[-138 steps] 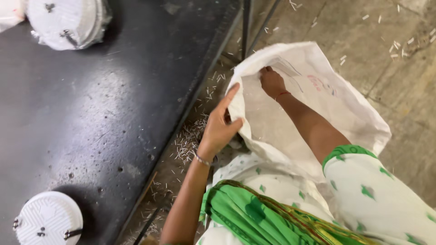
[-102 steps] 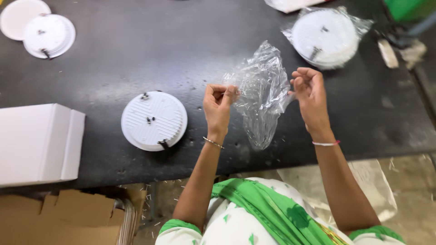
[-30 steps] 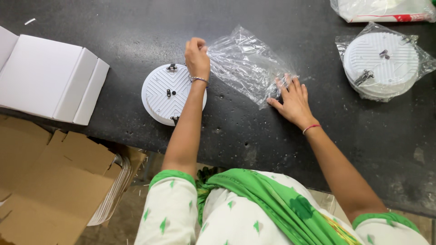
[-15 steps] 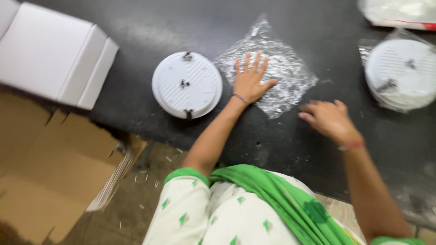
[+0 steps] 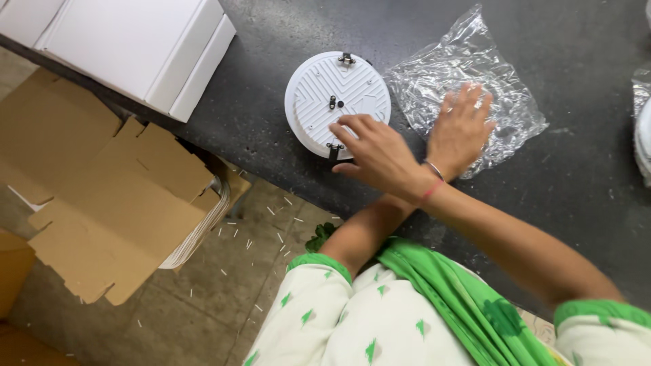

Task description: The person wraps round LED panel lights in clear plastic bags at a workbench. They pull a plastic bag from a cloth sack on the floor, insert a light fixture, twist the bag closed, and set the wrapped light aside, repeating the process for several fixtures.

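A clear plastic bag [image 5: 468,95] is pressed flat, empty, on the black counter [image 5: 583,196] by the open left hand [image 5: 461,129]; the right hand [image 5: 376,152], fingers spread and holding nothing, is crossed over it onto a round white lamp [image 5: 325,95], beside a white box [image 5: 129,47].

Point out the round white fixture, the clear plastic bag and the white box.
Fixture [image 5: 319,95], head view, ribbed back.
Bag [image 5: 441,71], head view, crinkled upper part.
Box [image 5: 129,44], head view, top face.

round white lamp [image 5: 337,100], flattened clear bag [image 5: 468,81]
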The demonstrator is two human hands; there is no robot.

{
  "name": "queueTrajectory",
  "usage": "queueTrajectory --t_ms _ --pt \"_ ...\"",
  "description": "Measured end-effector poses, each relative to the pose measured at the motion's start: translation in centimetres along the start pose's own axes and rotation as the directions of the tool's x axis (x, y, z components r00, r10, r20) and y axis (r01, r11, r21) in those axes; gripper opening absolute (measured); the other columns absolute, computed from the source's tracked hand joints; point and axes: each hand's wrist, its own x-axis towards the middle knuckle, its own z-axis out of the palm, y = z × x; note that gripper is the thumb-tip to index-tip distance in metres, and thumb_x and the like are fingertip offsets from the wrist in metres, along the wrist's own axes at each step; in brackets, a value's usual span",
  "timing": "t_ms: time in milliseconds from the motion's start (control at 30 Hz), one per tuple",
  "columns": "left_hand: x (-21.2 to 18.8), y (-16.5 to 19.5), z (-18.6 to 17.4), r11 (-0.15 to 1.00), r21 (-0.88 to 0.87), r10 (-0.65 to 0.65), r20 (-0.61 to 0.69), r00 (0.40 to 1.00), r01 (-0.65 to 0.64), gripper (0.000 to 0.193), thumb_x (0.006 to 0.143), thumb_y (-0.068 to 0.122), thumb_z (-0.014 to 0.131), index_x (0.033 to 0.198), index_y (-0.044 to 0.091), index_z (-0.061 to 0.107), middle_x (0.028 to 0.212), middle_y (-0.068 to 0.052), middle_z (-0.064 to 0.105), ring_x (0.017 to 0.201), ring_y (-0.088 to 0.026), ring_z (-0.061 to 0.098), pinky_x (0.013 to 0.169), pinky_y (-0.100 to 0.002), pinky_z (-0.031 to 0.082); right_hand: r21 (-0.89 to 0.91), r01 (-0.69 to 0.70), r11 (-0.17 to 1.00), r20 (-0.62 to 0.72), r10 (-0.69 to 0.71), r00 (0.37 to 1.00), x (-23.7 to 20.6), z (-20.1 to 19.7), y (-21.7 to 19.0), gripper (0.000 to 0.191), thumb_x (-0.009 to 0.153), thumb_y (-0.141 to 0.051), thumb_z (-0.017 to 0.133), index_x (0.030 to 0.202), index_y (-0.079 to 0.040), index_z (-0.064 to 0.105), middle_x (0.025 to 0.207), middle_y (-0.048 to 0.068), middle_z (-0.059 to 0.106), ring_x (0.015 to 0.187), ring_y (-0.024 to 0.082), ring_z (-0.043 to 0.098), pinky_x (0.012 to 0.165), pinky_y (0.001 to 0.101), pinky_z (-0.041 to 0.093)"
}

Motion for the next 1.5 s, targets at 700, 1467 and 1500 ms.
queueTrajectory --t_ms 700,1467,1500 --pt "-3.8 -0.5 0.5 0.878 -0.448 0.152 -0.07 0.986 -0.167 0.058 0.1 0.03 0.062 0.151 0.007 0.047 0.152 -0.019 0.053 0.142 -0.037 0.049 0.12 -0.055 0.034 0.854 -0.404 0.329 0.068 0.698 0.713 -1.5 -11.7 9.2 0.042 0.09 -0.033 0.077 0.121 -0.006 0.069 0.094 0.002 0.069 0.078 0.011 0.066 0.066 0.0252 0.058" --pt "-4.0 1.7 -6.4 0.877 -0.456 0.218 0.1 0.971 -0.15 0.045 0.108 0.024 0.049 0.149 0.006 0.052 0.158 -0.013 0.048 0.15 -0.035 0.038 0.124 -0.047 0.027 0.967 0.058 -0.248 0.245 0.968 0.051 -33.3 -7.6 6.9 0.022 0.099 -0.023 0.068 0.114 -0.008 0.065 0.107 0.003 0.07 0.1 0.015 0.068 0.092 0.0369 0.059" --pt "-3.9 1.9 -6.3 0.881 -0.451 0.207 0.099 0.973 -0.141 0.045 0.109 0.024 0.048 0.15 0.005 0.051 0.158 -0.014 0.048 0.15 -0.035 0.038 0.125 -0.047 0.026 0.967 0.048 -0.249 0.243 0.965 0.093 -32.9 -7.3 6.8 0.021 0.099 -0.022 0.068 0.114 -0.008 0.064 0.107 0.003 0.069 0.099 0.015 0.068 0.092 0.038 0.059"
